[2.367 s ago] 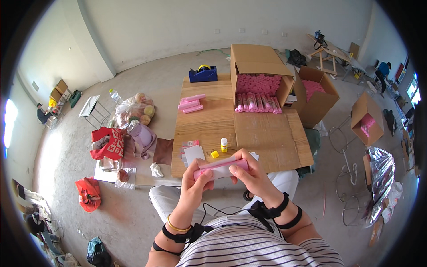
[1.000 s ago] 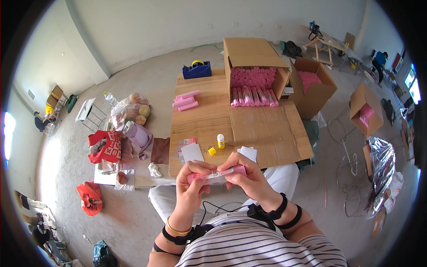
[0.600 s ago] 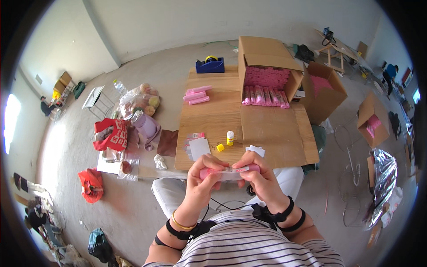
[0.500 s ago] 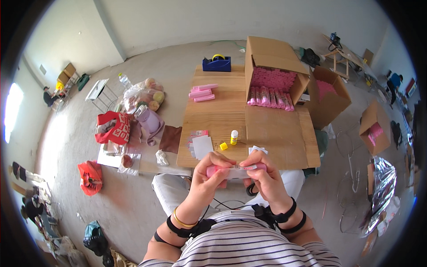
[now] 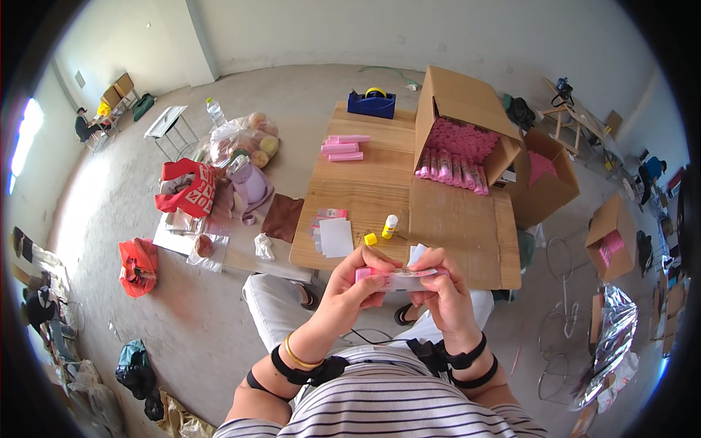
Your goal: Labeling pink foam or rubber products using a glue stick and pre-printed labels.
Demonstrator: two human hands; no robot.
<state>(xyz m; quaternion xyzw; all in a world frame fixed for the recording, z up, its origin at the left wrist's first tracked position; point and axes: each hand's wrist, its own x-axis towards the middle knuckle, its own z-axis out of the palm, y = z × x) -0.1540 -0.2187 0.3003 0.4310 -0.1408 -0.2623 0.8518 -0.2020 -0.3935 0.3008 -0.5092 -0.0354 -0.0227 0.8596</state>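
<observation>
Both hands hold a pink tube-shaped roll (image 5: 401,280) level above my lap, close to the table's front edge. My left hand (image 5: 353,282) pinches its left end, and my right hand (image 5: 442,283) grips the right end with thumb and fingers. Along its top runs a printed paper label, whose right end stands slightly off the roll by my right thumb. Just beyond, an uncapped glue stick (image 5: 391,225) stands upright beside its yellow cap (image 5: 370,239). White paper slips (image 5: 335,238) lie left of the cap. Another white slip (image 5: 417,253) shows partly behind my right fingers.
Several pink rolls (image 5: 343,149) lie on the wooden table (image 5: 358,190). A cardboard box (image 5: 471,91) full of pink rolls stands at the back right, behind a blue tape dispenser (image 5: 371,105). Left, a side bench holds a red bag (image 5: 184,191) and a lilac cup (image 5: 248,181).
My head view has shifted a little. The roll has turned slightly in my fingers, and the label's right end now stands out more. Both hands keep their grip.
</observation>
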